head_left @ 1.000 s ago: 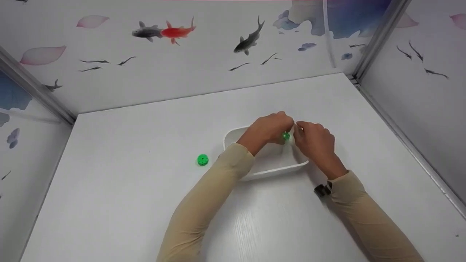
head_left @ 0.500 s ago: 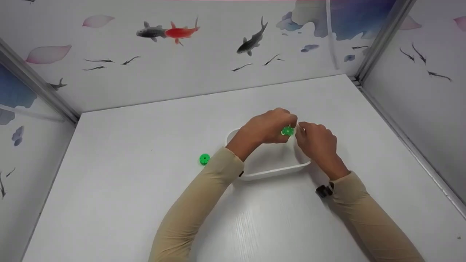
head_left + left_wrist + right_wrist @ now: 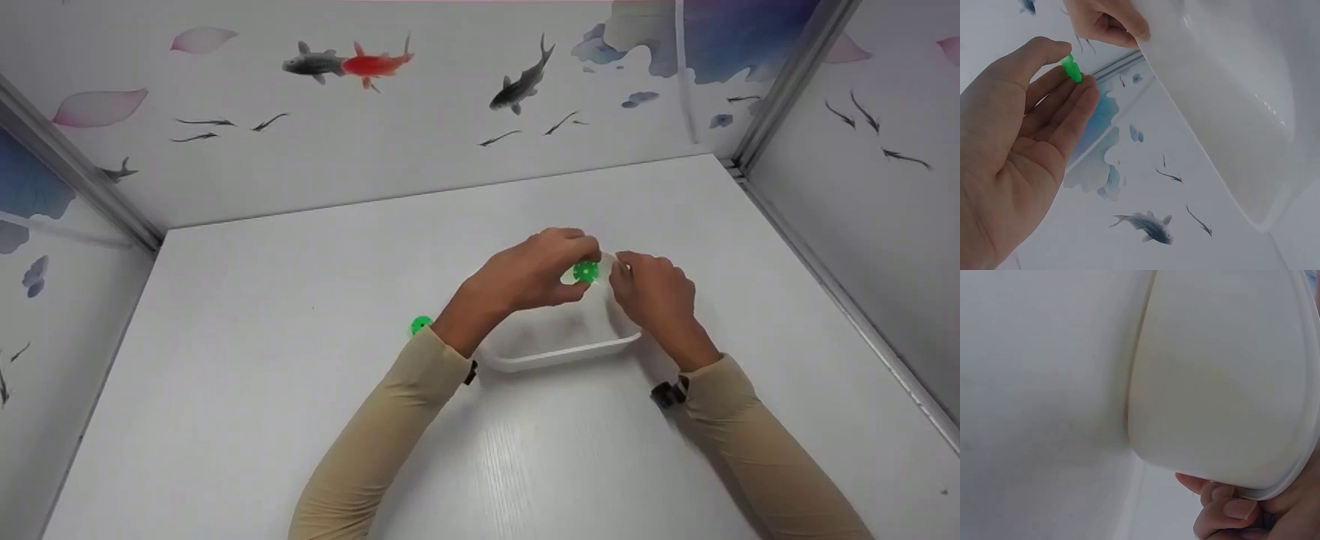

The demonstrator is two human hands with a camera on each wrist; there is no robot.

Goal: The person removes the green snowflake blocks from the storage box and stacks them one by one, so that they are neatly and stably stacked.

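Note:
Over the white rectangular tray (image 3: 562,354) my left hand (image 3: 529,274) pinches a small green notched disc (image 3: 586,271) between thumb and fingertips. In the left wrist view the same disc (image 3: 1072,68) appears edge-on, clear of the tray wall. My right hand (image 3: 656,292) grips the tray's right end by its rim, and the right wrist view has its curled fingers (image 3: 1239,508) just below the tray's outer wall (image 3: 1224,371). A second green disc (image 3: 421,325) lies on the table left of the tray, partly covered by my left sleeve.
The white table (image 3: 247,360) is bounded by a back wall (image 3: 420,150) printed with fish and petals, and by a right side wall (image 3: 862,225). A small black device (image 3: 666,394) sits at my right cuff.
My left hand has drawn back slightly left with its disc, leaving more of that disc visible. Its sleeve now covers part of the loose disc. The right hand stays at the tray's end.

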